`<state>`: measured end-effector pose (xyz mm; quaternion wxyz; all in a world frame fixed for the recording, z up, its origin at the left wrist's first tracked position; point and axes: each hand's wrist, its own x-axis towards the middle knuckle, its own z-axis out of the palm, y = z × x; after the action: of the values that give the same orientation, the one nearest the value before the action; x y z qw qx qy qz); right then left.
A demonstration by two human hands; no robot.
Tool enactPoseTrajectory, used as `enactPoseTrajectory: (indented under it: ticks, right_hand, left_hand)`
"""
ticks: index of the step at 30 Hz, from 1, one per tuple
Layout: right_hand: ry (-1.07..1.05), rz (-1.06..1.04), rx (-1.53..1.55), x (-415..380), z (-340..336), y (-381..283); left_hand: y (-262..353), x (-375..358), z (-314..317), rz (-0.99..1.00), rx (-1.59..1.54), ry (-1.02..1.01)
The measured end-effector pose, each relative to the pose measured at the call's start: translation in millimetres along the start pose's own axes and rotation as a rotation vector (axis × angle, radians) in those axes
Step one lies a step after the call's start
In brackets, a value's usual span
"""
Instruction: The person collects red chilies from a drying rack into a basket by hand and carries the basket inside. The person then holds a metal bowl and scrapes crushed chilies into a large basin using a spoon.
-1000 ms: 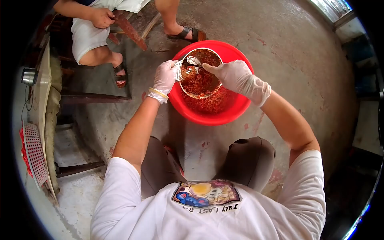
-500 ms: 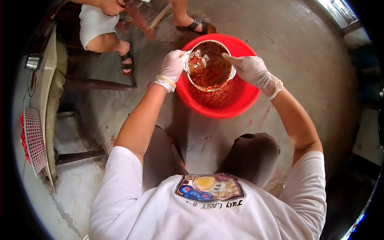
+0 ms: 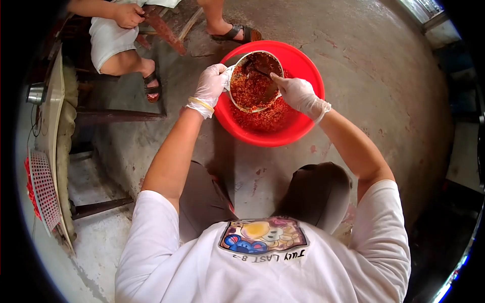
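Observation:
A light-rimmed pot point(image 3: 237, 105) with side handles is tilted over a red plastic basin point(image 3: 308, 123). Gripping the pot's left handle is my left hand point(image 3: 208, 86), in a clear glove with a yellow band at the wrist. My gloved right hand point(image 3: 301, 97) is closed at the pot's right side, around the end of a dark spoon-like utensil point(image 3: 261, 72) that reaches into the pot; its tip is hard to make out. Chopped red chili mixture point(image 3: 247, 91) covers much of the pot's inside, and more of it lies in the basin below.
Another person's hand point(image 3: 129, 15) and sandaled foot point(image 3: 151, 86) are at upper left, with a wooden stool point(image 3: 164, 28). A perforated tray point(image 3: 43, 184) holding red things stands at far left by a table. Concrete floor point(image 3: 374, 101) surrounds the basin.
The pot and my right hand have shifted left. More red mixture shows inside the pot, and the dark utensil is now visible across its opening.

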<state>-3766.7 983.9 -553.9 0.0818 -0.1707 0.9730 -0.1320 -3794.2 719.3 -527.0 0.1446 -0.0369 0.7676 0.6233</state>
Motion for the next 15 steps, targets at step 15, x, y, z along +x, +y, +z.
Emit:
enactPoseTrajectory:
  ticks: [15]
  right_hand:
    - [0.017, 0.079, 0.397, 1.1, 61.5, 3.5]
  left_hand:
    - [4.7, -3.0, 5.8, 0.057, 0.154, 0.046]
